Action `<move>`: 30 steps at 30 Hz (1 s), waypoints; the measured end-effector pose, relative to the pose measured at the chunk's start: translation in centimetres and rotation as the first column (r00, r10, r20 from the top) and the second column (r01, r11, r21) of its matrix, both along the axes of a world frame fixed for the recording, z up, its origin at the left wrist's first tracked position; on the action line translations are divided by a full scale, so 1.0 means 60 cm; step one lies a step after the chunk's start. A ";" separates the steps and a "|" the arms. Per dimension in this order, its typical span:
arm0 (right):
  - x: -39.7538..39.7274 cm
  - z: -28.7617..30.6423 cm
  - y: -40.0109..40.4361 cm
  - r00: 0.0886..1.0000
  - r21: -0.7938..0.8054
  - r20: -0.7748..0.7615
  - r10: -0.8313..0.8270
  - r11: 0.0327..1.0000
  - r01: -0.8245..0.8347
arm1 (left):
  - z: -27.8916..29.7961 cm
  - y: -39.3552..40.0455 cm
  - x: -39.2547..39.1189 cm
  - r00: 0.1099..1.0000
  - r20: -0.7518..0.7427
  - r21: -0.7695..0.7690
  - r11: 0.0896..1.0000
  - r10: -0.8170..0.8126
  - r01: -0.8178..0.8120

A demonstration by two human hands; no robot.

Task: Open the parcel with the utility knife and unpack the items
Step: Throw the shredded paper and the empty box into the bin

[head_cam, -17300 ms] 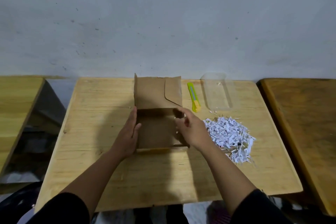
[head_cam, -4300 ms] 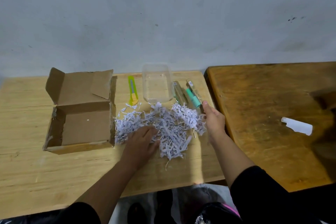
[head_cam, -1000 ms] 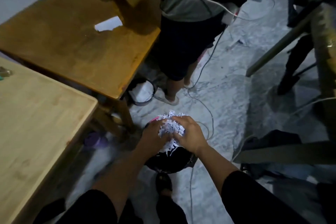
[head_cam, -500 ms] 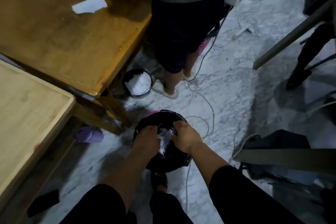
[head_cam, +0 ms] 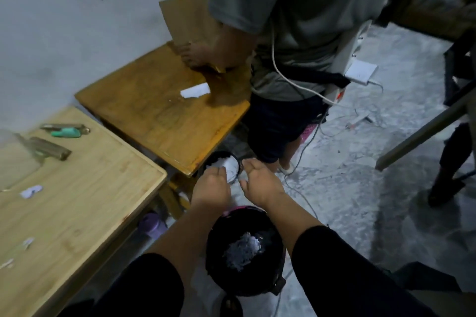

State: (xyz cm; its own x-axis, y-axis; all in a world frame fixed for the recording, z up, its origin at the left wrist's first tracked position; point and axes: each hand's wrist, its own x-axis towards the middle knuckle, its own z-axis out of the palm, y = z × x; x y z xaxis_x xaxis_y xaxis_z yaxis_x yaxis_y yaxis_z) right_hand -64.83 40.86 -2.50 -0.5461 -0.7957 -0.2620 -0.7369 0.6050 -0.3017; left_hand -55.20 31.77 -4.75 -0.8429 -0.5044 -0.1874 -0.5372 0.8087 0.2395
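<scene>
a: where were the hands?

b: both hung over the floor, above the black bin. the left hand and right hand were empty, fingers loosely spread, palms down, close together but apart.

a: and the shredded paper?

b: a clump of shreds lay inside the bin, below the forearms. a few scraps lay on the light table.

a: the unpacked items?

b: on that table's far end: a green item and a brownish packet, blurred. the parcel and knife were out of view.

a: anything else?

b: another person stood by the dark table, holding a box. a white slip lay on that table, and a second bin sat beneath its corner.
</scene>
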 end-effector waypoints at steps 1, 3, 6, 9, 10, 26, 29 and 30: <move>0.005 0.022 -0.016 0.999 -0.011 -0.017 0.033 0.999 -0.033 | 0.025 -0.011 0.010 0.998 -0.013 0.015 0.998 0.059 -0.059; 0.019 0.066 -0.048 0.993 -0.030 -0.055 0.104 0.994 -0.106 | 0.066 -0.039 0.030 0.988 -0.095 -0.033 0.992 0.120 -0.123; 0.048 0.121 -0.103 0.980 -0.064 -0.105 0.171 0.982 -0.178 | 0.111 -0.088 0.069 0.976 -0.126 -0.126 0.973 0.175 -0.191; 0.092 0.161 -0.161 0.957 -0.072 -0.147 0.250 0.962 -0.263 | 0.152 -0.135 0.123 0.954 -0.153 -0.200 0.937 0.259 -0.287; 0.109 0.172 -0.180 0.945 -0.072 -0.167 0.281 0.953 -0.295 | 0.163 -0.151 0.144 0.944 -0.169 -0.213 0.924 0.285 -0.317; 0.398 0.092 -0.369 0.850 -0.097 -0.048 0.525 0.844 -0.527 | 0.084 -0.271 0.503 0.743 -0.141 -0.187 0.719 0.654 -0.669; 0.412 0.036 -0.370 0.838 -0.040 -0.013 0.545 0.837 -0.545 | 0.005 -0.255 0.538 0.711 -0.011 -0.137 0.703 0.703 -0.698; 0.414 0.016 -0.370 0.832 -0.024 0.007 0.555 0.832 -0.555 | -0.023 -0.251 0.547 0.694 -0.006 -0.104 0.690 0.720 -0.716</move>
